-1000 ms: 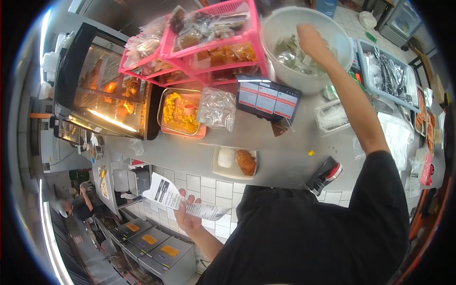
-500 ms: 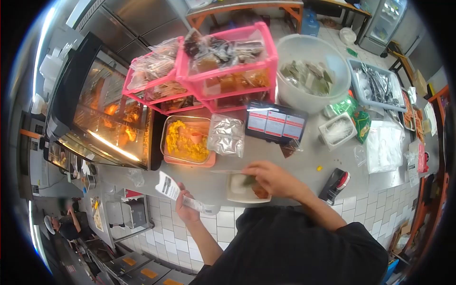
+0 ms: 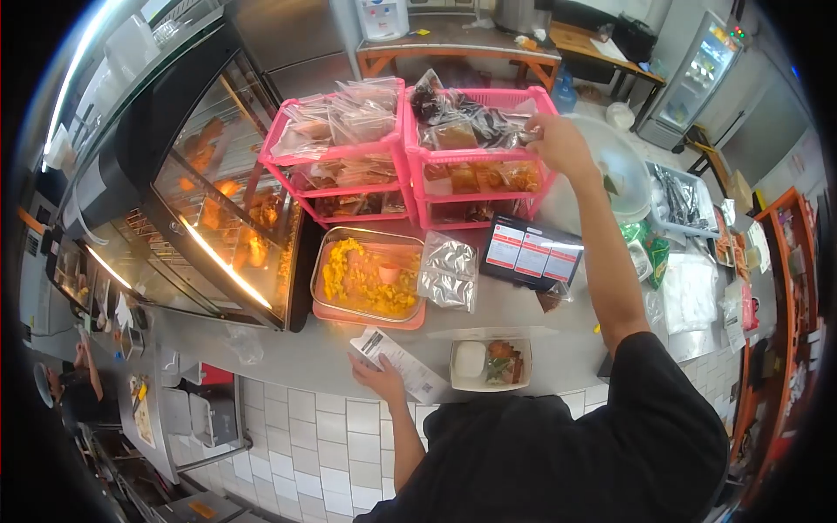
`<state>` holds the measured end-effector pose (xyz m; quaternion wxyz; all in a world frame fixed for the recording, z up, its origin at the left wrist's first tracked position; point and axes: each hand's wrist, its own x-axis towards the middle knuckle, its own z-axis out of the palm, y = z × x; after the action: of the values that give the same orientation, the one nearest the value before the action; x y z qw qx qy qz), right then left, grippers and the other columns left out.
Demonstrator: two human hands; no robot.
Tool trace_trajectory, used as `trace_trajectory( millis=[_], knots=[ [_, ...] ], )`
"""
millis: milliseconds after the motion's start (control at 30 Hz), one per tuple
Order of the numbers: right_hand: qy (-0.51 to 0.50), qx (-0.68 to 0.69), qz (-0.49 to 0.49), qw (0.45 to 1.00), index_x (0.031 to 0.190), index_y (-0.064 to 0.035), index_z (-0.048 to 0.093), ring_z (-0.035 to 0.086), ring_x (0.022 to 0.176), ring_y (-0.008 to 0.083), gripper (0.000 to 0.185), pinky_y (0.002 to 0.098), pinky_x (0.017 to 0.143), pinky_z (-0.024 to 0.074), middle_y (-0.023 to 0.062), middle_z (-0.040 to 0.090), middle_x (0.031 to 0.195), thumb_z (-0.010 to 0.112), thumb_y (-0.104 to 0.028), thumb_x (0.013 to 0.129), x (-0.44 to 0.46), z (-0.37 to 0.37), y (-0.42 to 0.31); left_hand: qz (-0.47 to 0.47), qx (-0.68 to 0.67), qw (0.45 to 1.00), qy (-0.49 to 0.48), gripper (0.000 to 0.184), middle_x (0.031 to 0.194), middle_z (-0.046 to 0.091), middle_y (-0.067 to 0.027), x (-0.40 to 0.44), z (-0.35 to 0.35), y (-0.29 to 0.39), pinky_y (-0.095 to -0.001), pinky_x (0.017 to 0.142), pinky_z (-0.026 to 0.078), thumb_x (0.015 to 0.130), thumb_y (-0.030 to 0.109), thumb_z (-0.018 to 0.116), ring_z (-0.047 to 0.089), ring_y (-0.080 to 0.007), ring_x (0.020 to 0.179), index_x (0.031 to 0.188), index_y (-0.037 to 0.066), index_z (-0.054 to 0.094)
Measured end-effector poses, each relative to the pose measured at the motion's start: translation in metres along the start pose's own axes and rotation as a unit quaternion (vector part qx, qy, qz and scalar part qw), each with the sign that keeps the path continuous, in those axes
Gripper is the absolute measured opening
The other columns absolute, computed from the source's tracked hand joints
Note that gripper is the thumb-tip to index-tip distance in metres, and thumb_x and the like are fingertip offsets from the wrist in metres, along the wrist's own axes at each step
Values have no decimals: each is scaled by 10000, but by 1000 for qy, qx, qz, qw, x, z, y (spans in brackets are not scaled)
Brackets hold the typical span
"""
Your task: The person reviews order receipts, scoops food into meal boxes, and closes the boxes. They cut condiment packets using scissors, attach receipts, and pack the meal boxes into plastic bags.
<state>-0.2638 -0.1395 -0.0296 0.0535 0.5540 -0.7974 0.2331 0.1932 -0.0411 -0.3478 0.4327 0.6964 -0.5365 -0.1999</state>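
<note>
My left hand holds a printed paper receipt at the counter's front edge. To its right sits an open paper box with a white mound of rice, a browned piece of food and a packet with green leaf. My right hand reaches to the right end of the top pink basket, which is full of clear and dark packets. Its fingers are bent together at the packets; what lies between them is too small to name.
A tablet and foil packs stand behind the box. Left of them is a tray of yellow food, then a heated glass display. A large tub is beyond my right arm. A person is at far left.
My right hand has moved from the tub to the paper box, then up to the pink basket. A leafy packet now lies in the box. The receipt has moved nearer the box.
</note>
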Motion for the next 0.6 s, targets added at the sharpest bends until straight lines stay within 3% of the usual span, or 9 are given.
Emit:
trace_trajectory(
  millis=[133, 233, 333, 400, 433, 533, 600],
  knots=[
    [48, 46, -4, 998, 993, 14, 668, 680, 785, 275, 228, 348, 699, 520, 168, 704, 871, 697, -100, 797, 22, -2, 15, -21, -23, 998, -61, 722, 1320, 386, -195, 0, -15, -20, -369, 916, 461, 871, 16, 606, 472, -325, 1176, 1499, 80, 255],
    [150, 76, -13, 986, 955, 25, 668, 673, 762, 234, 172, 344, 687, 519, 149, 705, 846, 676, -75, 816, 26, -16, 12, -41, -52, 995, -77, 638, 1308, 412, -181, 7, -23, -24, -375, 918, 460, 886, 31, 590, 474, -306, 1182, 1467, 62, 327],
    [127, 149, 31, 980, 986, -11, 668, 652, 759, 172, 133, 314, 682, 517, 93, 691, 838, 634, -48, 863, 27, -46, 10, -36, -68, 994, -73, 530, 1288, 455, -166, 21, -32, -22, -374, 921, 455, 900, 45, 576, 494, -290, 1167, 1405, 36, 415],
    [20, 366, 90, 926, 1065, -53, 647, 626, 799, 116, 161, 281, 703, 520, 35, 651, 884, 596, -51, 912, 20, -66, 12, -20, -98, 993, -67, 417, 1293, 480, -167, 32, -40, -14, -362, 934, 446, 932, 65, 544, 508, -285, 1164, 1341, 22, 476],
    [15, 408, 97, 908, 1136, -76, 611, 604, 824, 90, 202, 256, 730, 522, 8, 610, 924, 567, -51, 940, 11, -75, 8, -12, -99, 992, -77, 417, 1293, 480, -167, 37, -46, -1, -362, 934, 446, 932, 65, 544, 508, -285, 1164, 1341, 22, 476],
    [45, 480, 79, 873, 1133, -56, 603, 582, 814, 65, 188, 253, 749, 523, 1, 600, 925, 577, -73, 948, -27, -99, 2, 5, -105, 991, -86, 349, 1278, 518, -159, 52, -62, 63, -353, 956, 432, 964, 75, 505, 526, -269, 1156, 1306, 8, 492],
    [56, 523, 86, 846, 1139, -57, 613, 551, 773, 50, 186, 244, 723, 510, -15, 579, 871, 567, -96, 962, -61, -113, -2, 42, -181, 976, -111, 308, 1232, 550, -140, 56, -68, 108, -353, 975, 420, 981, 72, 471, 529, -240, 1147, 1274, -17, 504]
  ],
)
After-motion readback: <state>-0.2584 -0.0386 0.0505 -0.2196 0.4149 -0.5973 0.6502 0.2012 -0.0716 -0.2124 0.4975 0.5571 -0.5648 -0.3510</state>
